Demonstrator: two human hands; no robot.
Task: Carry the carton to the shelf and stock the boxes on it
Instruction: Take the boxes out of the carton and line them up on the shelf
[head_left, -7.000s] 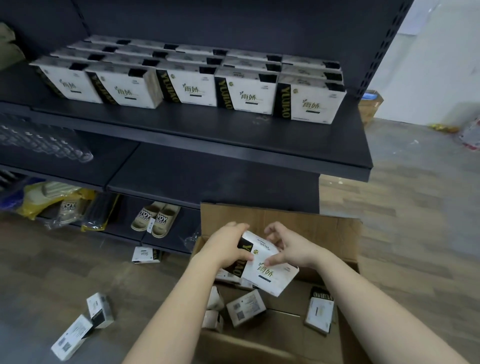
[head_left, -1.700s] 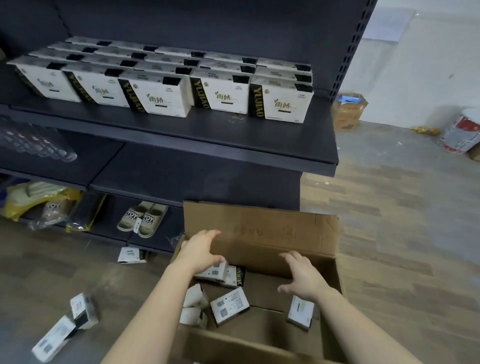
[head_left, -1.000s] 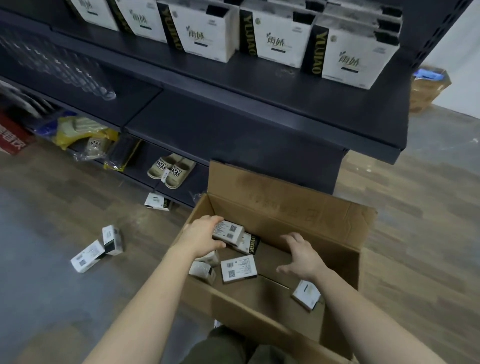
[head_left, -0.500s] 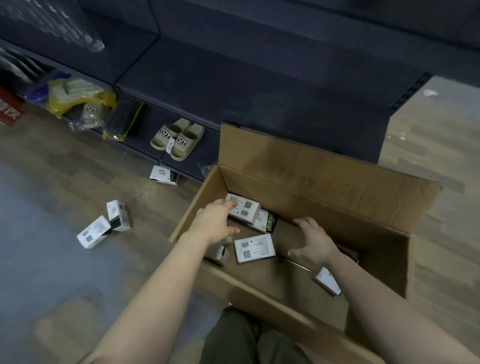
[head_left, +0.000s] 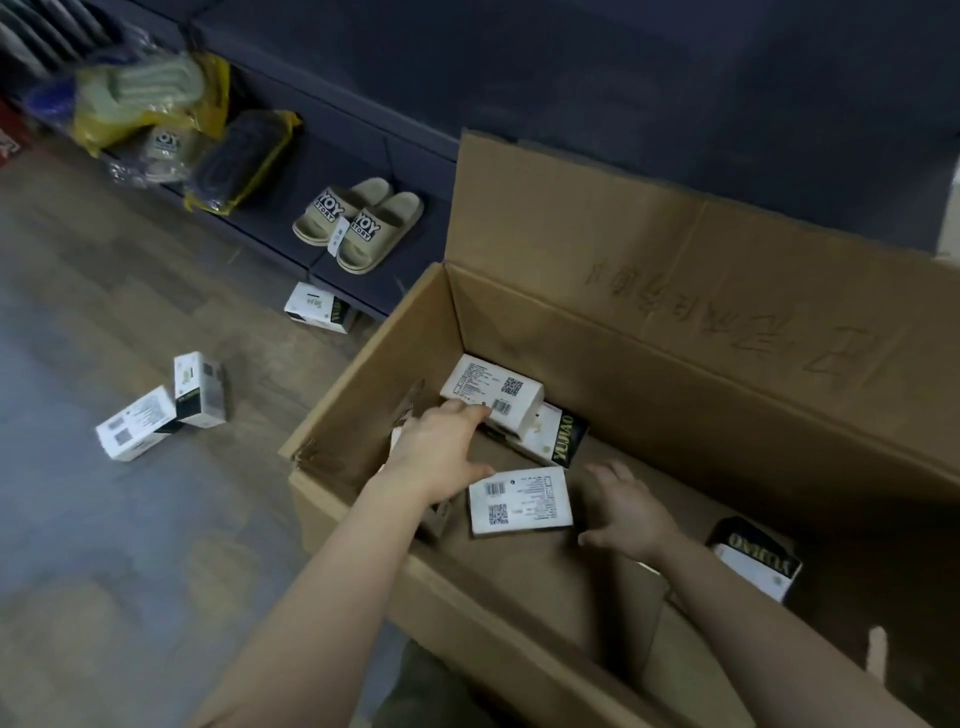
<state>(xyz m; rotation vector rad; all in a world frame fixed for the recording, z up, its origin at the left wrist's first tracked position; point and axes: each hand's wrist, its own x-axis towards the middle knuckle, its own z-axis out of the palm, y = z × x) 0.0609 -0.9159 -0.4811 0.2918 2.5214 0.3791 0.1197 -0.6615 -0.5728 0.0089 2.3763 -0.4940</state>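
The view has dipped into the carton (head_left: 358, 395): left hand (head_left: 441, 452) now touches the centre barcode box (head_left: 491, 389), right hand (head_left: 628, 514) beside another box; both grips wide, holding nothing, so the next pick looks to be starting.

One open brown cardboard carton (head_left: 649, 291). Inside it: four small white-and-black cardboard boxes (head_left: 519, 501) in plain view; at least one more part-hidden under the left forearm, count uncertain. On the wooden floor (head_left: 78, 260): three boxes of the same kind. On the dark bottom shelf (head_left: 291, 171): two loose beige slippers (head_left: 358, 223); bagged slippers (head_left: 156, 109) in yellow wrappers, number unclear.
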